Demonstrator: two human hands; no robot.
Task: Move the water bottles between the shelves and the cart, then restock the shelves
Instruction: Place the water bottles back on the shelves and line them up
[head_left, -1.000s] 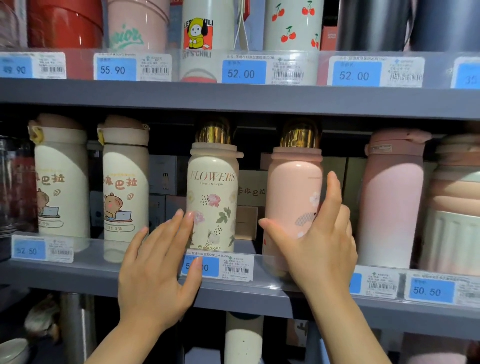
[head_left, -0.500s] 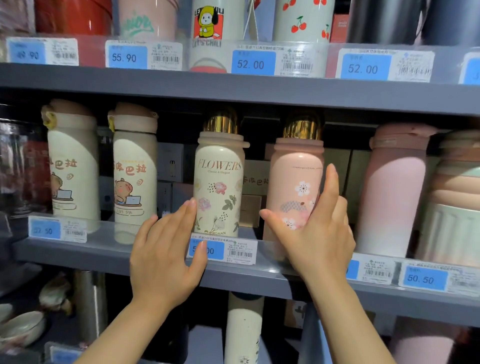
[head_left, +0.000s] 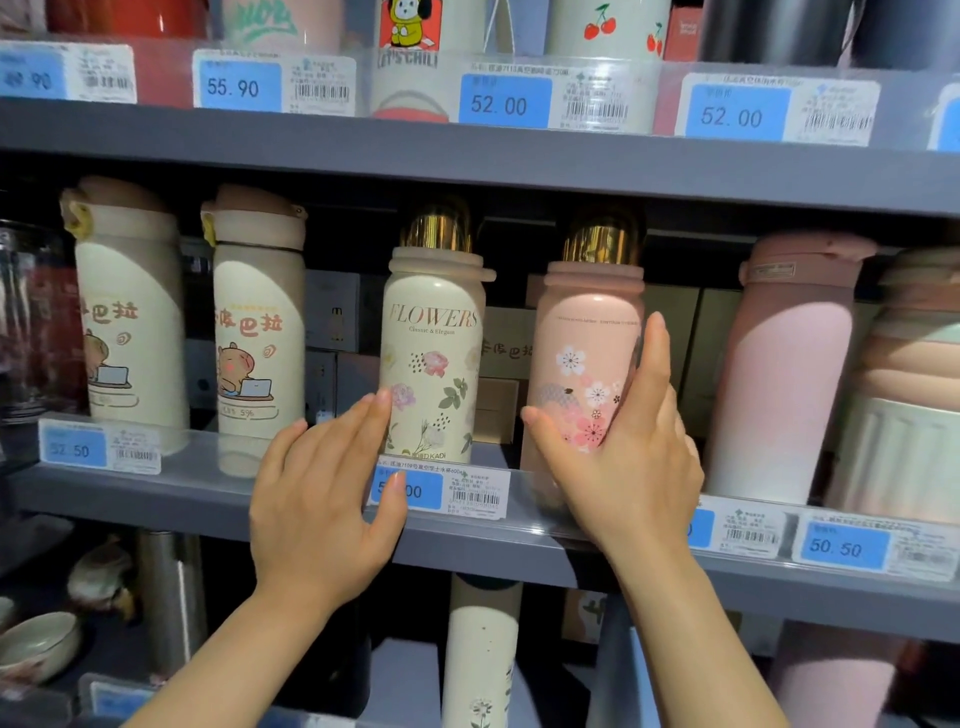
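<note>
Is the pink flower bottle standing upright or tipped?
Upright: the pink flower bottle stands straight on the shelf, gold cap on top, with the right hand around it.

Dim shelf interior, perhaps edge-blurred.

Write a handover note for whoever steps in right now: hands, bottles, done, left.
Left hand: open, fingertips at the cream FLOWERS bottle, no grip on it.
Right hand: wrapped round the pink floral bottle.
Both bottles stand upright, side by side, on the middle shelf, gold caps on.
Done: nothing lifted off here.
Left: probably lift or straighten these two; the cart is out of view.
</note>
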